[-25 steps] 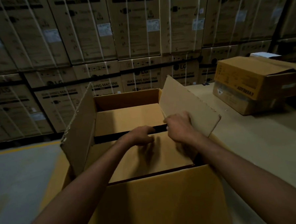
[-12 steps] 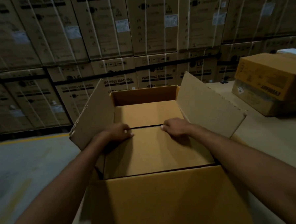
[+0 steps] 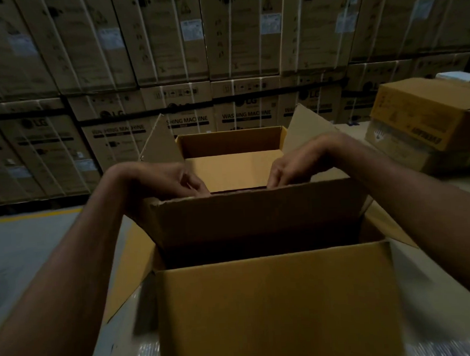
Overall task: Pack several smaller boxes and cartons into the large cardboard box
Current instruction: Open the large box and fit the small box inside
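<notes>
The large cardboard box (image 3: 276,311) stands open right in front of me. My left hand (image 3: 168,181) and my right hand (image 3: 295,163) each grip the top edge of its near inner flap (image 3: 257,217), which stands lifted upright. Beyond it the far inner flap (image 3: 236,169) lies flat across the box. The two side flaps (image 3: 158,143) stand up and lean outward. Under the raised flap the box's inside is dark, and I cannot tell what is in it.
Two stacked yellow-brown cartons (image 3: 421,119) sit on the work surface at the right. A wall of strapped washing-machine cartons (image 3: 221,42) fills the background. Grey floor with a yellow line (image 3: 27,243) lies at the left.
Both hands were pressing on the flat near inner flap; they have now taken its edge and swung it up toward me. The camera has moved closer and lower.
</notes>
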The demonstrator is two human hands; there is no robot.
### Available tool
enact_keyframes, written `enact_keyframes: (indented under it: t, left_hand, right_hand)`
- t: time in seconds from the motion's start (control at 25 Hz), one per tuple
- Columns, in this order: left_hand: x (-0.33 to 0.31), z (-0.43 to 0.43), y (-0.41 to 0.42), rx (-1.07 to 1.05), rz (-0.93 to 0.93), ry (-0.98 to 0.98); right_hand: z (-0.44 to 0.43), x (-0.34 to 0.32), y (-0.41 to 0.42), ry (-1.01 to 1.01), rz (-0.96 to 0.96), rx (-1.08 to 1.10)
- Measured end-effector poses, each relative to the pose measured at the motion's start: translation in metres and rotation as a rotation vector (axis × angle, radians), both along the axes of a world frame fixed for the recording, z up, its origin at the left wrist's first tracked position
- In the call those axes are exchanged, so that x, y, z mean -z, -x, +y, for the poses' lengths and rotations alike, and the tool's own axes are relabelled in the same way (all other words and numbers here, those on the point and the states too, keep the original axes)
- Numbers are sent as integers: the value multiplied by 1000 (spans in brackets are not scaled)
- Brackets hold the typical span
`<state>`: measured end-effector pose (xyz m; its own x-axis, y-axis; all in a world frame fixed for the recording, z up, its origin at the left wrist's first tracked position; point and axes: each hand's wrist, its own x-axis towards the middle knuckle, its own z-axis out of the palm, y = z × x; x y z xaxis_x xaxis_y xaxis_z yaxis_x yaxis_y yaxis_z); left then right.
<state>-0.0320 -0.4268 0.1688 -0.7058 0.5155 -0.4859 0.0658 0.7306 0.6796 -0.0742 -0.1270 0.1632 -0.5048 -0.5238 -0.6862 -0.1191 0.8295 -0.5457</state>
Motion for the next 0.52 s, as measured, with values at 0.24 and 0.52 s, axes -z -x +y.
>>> enact_keyframes:
  t: [0.24,0.52]
  left_hand:
    - [63,19,0,316,-126,460]
    - [67,28,14,259,44,521]
  right_hand:
    - [-22,37,-35,-193,-67,-238]
    - [-28,56,-22,-309,-92,-232]
